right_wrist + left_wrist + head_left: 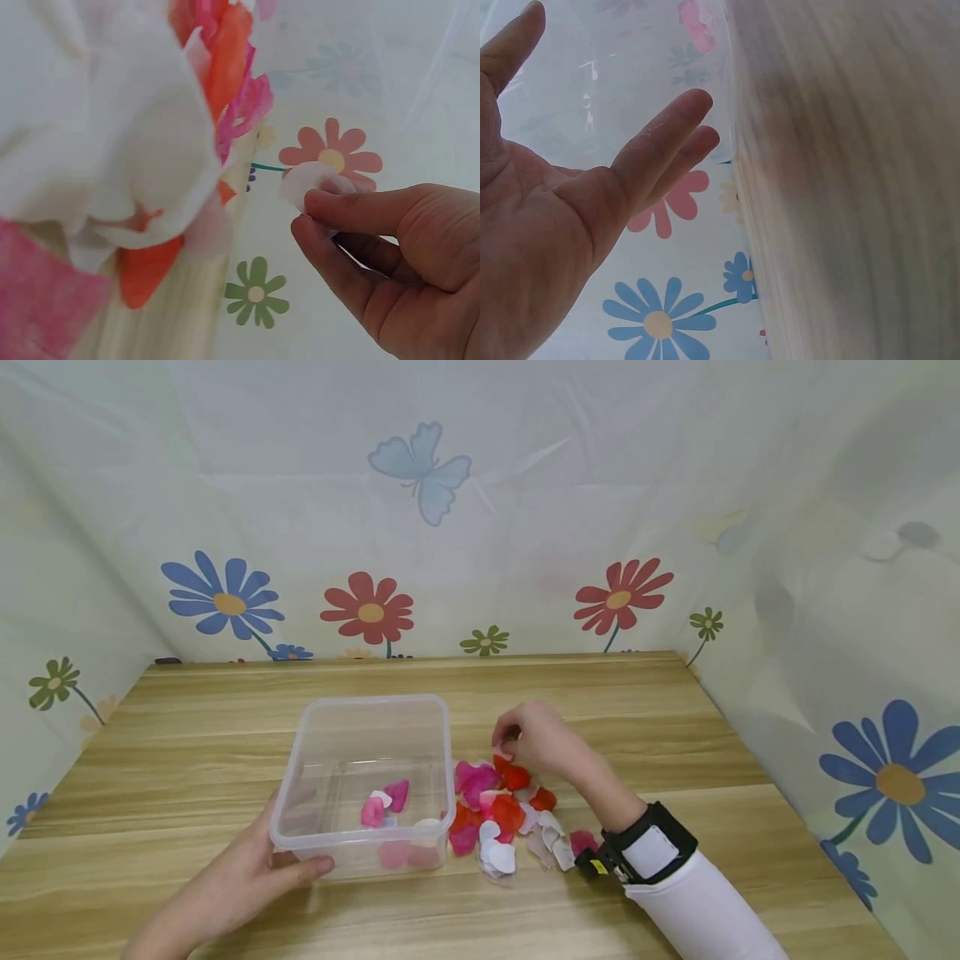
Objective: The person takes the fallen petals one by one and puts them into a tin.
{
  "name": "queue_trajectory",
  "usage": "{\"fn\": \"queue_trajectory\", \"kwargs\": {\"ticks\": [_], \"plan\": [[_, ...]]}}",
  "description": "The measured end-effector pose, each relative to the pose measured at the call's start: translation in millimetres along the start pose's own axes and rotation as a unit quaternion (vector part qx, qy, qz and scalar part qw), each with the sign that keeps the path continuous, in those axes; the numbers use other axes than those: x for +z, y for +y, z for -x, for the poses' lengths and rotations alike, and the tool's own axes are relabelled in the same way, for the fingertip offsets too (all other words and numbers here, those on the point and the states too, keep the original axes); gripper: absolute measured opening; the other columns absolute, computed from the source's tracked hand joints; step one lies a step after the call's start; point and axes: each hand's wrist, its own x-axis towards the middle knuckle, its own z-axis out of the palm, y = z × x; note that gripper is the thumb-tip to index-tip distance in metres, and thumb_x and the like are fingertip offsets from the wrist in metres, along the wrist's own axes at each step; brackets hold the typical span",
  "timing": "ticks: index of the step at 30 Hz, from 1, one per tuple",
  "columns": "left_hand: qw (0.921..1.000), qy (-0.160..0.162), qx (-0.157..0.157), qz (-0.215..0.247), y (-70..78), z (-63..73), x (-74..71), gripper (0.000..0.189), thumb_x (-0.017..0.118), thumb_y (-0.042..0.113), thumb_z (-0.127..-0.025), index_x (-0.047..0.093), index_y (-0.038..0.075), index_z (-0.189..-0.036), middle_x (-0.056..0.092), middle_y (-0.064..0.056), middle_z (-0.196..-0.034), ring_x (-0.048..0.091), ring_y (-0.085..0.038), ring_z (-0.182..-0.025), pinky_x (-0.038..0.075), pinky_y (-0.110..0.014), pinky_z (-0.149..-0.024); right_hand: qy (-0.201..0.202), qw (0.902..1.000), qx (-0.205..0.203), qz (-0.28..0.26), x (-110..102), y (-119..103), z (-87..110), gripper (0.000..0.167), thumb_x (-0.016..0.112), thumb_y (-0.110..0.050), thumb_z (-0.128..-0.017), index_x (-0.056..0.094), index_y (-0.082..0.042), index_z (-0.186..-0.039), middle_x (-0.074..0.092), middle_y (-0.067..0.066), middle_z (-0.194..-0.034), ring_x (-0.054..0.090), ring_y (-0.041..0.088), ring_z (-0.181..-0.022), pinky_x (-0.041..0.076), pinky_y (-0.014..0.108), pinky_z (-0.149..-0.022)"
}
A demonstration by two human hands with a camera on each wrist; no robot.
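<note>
A clear plastic container [375, 700] stands on the table with a few pink and white petals [372, 811] inside. My left hand [238, 870] rests at its near left corner, thumb along the front and fingers by the left side. In the left wrist view the left hand [562, 202] has straight, spread fingers against the clear wall. My right hand [546, 739] is at the far edge of a loose petal pile [506, 814], right of the container. Between thumb and forefinger, the right hand [405, 255] pinches a pale, whitish petal [304, 184].
The pile mixes red, pink, magenta and white petals, some close against the container's right wall. One dark pink petal [582, 842] lies near the right wrist strap [651, 850]. A flower-printed sheet [480, 527] encloses the wooden table [570, 685] at the back and sides.
</note>
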Motion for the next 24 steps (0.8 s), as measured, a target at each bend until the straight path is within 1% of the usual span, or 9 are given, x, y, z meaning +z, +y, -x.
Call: {"fn": "queue_trajectory", "kwargs": {"ticks": [5,9,12,13,15,19,22,24], "plan": [[1.0000,0.000,0.001,0.000,-0.2,0.2,0.1,0.112,0.083,0.025,-0.089,0.002,0.045,-0.163,0.037,-0.017,-0.154,0.052,-0.041,-0.123,0.054,-0.061,-0.090,0.031,0.9994,-0.014,-0.002,-6.5,-11.9,4.0,0.011,0.078,0.000,-0.090,0.078,-0.011,-0.088,0.069,-0.004,-0.083,0.062,0.017,-0.080,0.057,0.029,-0.074],[0.9999,-0.004,0.005,0.011,-0.8,-0.5,0.5,0.112,0.083,0.024,-0.089,0.002,0.044,-0.163,0.035,-0.018,-0.156,0.052,-0.042,-0.125,0.056,-0.056,-0.090,0.061,0.9970,-0.047,-0.003,-10.9,-23.2,8.0,0.011,0.080,0.000,-0.089,0.079,-0.011,-0.089,0.071,-0.004,-0.084,0.064,0.015,-0.082,0.059,0.028,-0.076],[0.9998,-0.009,0.008,0.018,-2.0,-1.1,0.9,0.112,0.083,0.023,-0.090,0.001,0.043,-0.164,0.034,-0.018,-0.157,0.051,-0.042,-0.125,0.058,-0.049,-0.089,0.078,0.9939,-0.077,-0.014,-14.3,-32.7,11.9,0.010,0.080,0.001,-0.088,0.080,-0.009,-0.092,0.073,-0.003,-0.087,0.067,0.014,-0.083,0.060,0.028,-0.077],[0.9997,-0.010,0.013,0.019,-2.4,-1.2,0.9,0.112,0.083,0.022,-0.090,0.000,0.042,-0.164,0.033,-0.019,-0.157,0.051,-0.043,-0.125,0.058,-0.049,-0.089,0.082,0.9928,-0.085,-0.020,-15.4,-36.0,13.0,0.010,0.080,0.001,-0.088,0.080,-0.009,-0.093,0.073,-0.003,-0.087,0.067,0.014,-0.083,0.060,0.028,-0.077],[0.9998,-0.008,0.010,0.013,-3.0,-1.6,0.9,0.113,0.083,0.024,-0.090,0.000,0.042,-0.164,0.033,-0.018,-0.157,0.051,-0.042,-0.125,0.057,-0.048,-0.090,0.092,0.9904,-0.098,-0.031,-17.3,-42.5,15.1,0.010,0.080,0.000,-0.088,0.080,-0.009,-0.094,0.074,-0.004,-0.088,0.068,0.014,-0.083,0.060,0.026,-0.076],[0.9998,-0.005,0.015,0.013,-3.2,-1.3,0.8,0.112,0.082,0.023,-0.090,0.000,0.041,-0.164,0.033,-0.020,-0.158,0.050,-0.044,-0.128,0.056,-0.052,-0.092,0.118,0.9826,-0.132,-0.054,-19.1,-54.2,17.4,0.012,0.081,-0.001,-0.088,0.080,-0.010,-0.095,0.074,-0.004,-0.090,0.070,0.012,-0.084,0.059,0.024,-0.076],[0.9997,-0.003,0.020,0.015,-2.6,-0.5,1.0,0.111,0.082,0.022,-0.091,0.000,0.041,-0.164,0.033,-0.022,-0.158,0.048,-0.046,-0.130,0.056,-0.052,-0.091,0.136,0.9725,-0.173,-0.076,-18.3,-61.4,19.0,0.013,0.081,0.001,-0.087,0.080,-0.009,-0.096,0.075,-0.003,-0.092,0.070,0.009,-0.086,0.059,0.024,-0.077],[0.9996,-0.003,0.022,0.015,-2.1,0.0,1.1,0.111,0.082,0.021,-0.091,0.000,0.041,-0.164,0.033,-0.022,-0.158,0.048,-0.045,-0.130,0.056,-0.048,-0.091,0.139,0.9660,-0.198,-0.092,-17.3,-66.3,20.1,0.015,0.081,0.003,-0.086,0.081,-0.008,-0.097,0.076,-0.003,-0.093,0.070,0.008,-0.087,0.059,0.024,-0.078]]}}
